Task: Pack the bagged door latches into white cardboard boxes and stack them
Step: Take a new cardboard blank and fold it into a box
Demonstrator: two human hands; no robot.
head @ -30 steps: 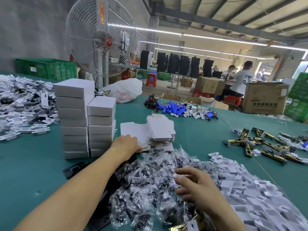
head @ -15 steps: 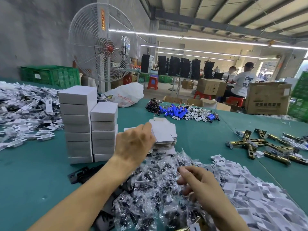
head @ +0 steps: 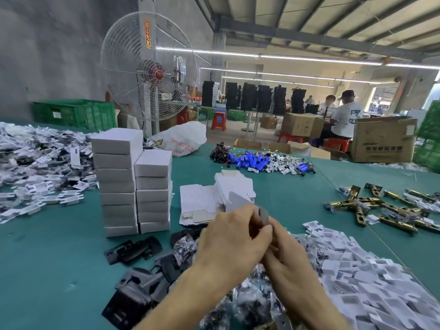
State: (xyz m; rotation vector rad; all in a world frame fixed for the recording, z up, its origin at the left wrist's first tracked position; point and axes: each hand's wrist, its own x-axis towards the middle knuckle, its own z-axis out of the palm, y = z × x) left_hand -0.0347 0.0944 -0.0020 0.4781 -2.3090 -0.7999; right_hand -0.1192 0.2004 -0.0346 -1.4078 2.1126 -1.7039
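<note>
Finished white boxes [head: 133, 182] stand stacked on the counter [head: 47, 270], left of the left hand [head: 232, 236]. It and the right hand [head: 285, 256] both grip one flat box blank [head: 238, 198]. Press opposite edges inward to square it fully. Bagged latches [head: 247, 303] lie beneath both hands.
</note>
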